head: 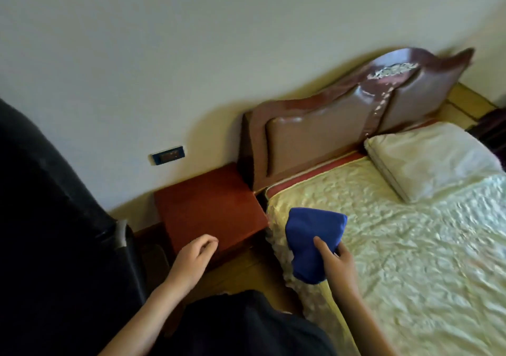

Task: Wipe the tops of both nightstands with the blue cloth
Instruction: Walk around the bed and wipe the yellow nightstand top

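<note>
Cloth (312, 243) held over bed (410, 246) edge, beside nightstand (208, 210).
Cloth is gripped by right hand (338, 262); left hand (194, 257) loosely curled, empty, at nightstand's front edge.

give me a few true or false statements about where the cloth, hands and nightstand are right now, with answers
1. The blue cloth is held in the right hand. True.
2. The cloth is lying flat on the nightstand. False: it is held up over the edge of the bed, beside the nightstand.
3. The left hand holds nothing. True: its fingers are loosely curled near the nightstand's front edge.
4. A lamp stands on the nightstand top. False: no lamp shows there.
5. The pillow lies on the bed near the headboard. True.
6. The wall socket is above the pillow. False: it sits on the wall above the nightstand.
</note>
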A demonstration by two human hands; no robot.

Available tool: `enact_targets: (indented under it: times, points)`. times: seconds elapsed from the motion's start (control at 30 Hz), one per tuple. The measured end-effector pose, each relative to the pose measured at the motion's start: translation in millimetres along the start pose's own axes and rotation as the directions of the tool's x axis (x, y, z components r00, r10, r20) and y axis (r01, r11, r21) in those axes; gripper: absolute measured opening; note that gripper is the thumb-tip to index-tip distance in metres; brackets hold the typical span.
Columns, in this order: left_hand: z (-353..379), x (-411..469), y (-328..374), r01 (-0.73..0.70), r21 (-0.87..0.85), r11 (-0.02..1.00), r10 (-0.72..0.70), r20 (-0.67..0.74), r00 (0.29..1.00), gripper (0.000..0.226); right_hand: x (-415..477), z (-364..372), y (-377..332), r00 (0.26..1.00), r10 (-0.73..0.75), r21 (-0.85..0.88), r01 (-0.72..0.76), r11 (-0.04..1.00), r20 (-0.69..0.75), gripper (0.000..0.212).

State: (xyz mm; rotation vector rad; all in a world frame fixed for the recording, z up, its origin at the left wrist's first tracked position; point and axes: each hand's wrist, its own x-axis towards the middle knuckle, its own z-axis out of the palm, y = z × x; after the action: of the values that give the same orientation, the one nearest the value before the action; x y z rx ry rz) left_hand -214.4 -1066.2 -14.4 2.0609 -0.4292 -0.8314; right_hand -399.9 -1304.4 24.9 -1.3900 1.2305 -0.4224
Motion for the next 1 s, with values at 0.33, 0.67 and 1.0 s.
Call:
enact_targets:
  times: [0.33, 0.67, 1.0]
  points:
    - [130.5, -31.8, 65.4, -0.362, 0.212, 0.908, 0.23, 0.471, 0.852, 0.017, -155.6, -140.0, 108.6, 0.891, 0.171, 0.335, -0.022, 0.942, -0.42, 0.004]
    - [313.8, -226.6, 45.0, -0.624, 0.182, 0.76, 0.099, 0.916, 0.388, 0.017, -406.2, -232.3, 270.5, 0.448, 0.527, 0.578, -0.028, 0.816, -0.722, 0.008]
    - [464.7, -397.6, 48.8, -0.892, -0.037, 0.451, -0.121, 0.987, -0.102, 0.022, -569.0, -215.1, 357.3, -0.095, 0.799, 0.777, 0.19, 0.6, -0.593, 0.012]
